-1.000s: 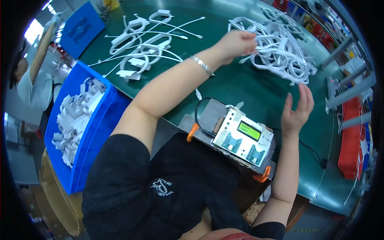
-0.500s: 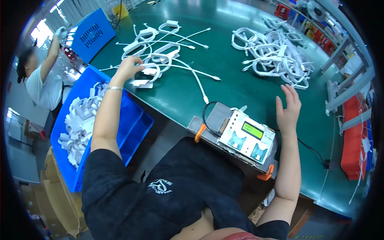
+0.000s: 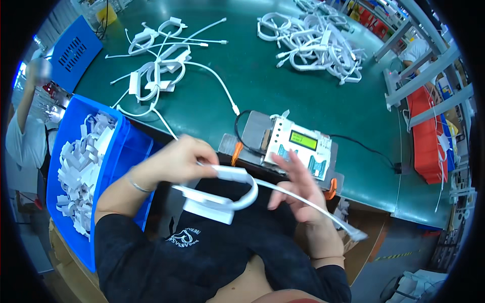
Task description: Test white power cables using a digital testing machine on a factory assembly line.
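Note:
My left hand point(image 3: 184, 159) pinches a coiled white cable point(image 3: 249, 196) in front of my chest. Flat white paper wraps or tags sit on its loop, and one loose length with a connector reaches to the right. Beside that length is my right hand point(image 3: 303, 194), its fingers apart and a little blurred; the cable passes across it without a visible grip. Just beyond both hands stands a white tester box point(image 3: 303, 141) with a lit green-yellow display and two teal circuit boards.
Several coiled white cables point(image 3: 156, 76) lie at the table's left, with a bigger pile point(image 3: 323, 45) at the back right. A blue bin point(image 3: 118, 131) full of white pieces stands at left. Orange clamps point(image 3: 236, 153) grip the table edge. Another person point(image 3: 30, 136) works at far left.
My left hand has drawn a coiled cable off the left group, toward my chest. My right hand has come down and leftward from beyond the tester box to the cable's loose end.

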A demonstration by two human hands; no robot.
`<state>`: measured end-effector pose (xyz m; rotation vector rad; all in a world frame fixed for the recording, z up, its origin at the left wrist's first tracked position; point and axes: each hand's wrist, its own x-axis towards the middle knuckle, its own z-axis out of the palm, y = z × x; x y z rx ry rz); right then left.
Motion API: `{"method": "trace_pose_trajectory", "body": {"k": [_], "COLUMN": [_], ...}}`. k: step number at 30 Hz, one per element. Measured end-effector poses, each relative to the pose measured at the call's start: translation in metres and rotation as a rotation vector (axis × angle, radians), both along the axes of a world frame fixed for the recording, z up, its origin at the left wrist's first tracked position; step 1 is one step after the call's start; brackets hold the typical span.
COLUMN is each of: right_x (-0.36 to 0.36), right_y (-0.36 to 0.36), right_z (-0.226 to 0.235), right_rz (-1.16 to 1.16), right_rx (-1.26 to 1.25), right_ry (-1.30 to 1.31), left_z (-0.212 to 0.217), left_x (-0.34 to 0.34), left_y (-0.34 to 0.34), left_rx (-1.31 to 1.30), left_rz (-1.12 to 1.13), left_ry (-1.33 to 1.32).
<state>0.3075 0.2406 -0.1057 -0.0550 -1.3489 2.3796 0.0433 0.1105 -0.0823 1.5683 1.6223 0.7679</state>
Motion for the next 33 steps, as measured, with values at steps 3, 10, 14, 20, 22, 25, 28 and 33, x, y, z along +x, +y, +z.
{"method": "trace_pose_trajectory", "body": {"k": [3,10,14,20,22,25,28,33], "right_x": [0.034,0.148,0.157,0.068,0.058,0.052,0.050,0.048], "right_y": [0.000,0.025,0.025,0.001,-0.004,-0.003,0.000,0.001], "right_z": [-0.023,-0.020,-0.032,-0.038,-0.048,-0.048,-0.050,-0.053], "right_rz": [-0.409,-0.990,-0.715,-0.603,-0.624,-0.628,-0.667,-0.635], "right_rx": [0.057,-0.154,-0.088,0.059,0.014,-0.043,-0.087,-0.124], "right_ry": [0.204,0.403,0.323,-0.634,-0.571,-0.513,-0.470,-0.457], "left_z": [-0.023,-0.039,-0.032,-0.109,-0.132,-0.119,-0.079,-0.034], "left_x": [0.007,-0.030,-0.019,0.029,0.027,0.018,0.023,0.034], "left_y": [0.007,-0.024,-0.018,-0.002,0.000,0.003,0.001,-0.002], "left_rx": [-0.296,0.022,-0.045,-0.091,-0.086,-0.078,0.028,0.036], "left_rz": [-0.268,-0.075,-0.107,-0.063,-0.038,-0.013,-0.009,-0.050], "left_ry": [-0.114,0.411,0.039,0.738,0.750,0.665,0.484,-0.027]}}
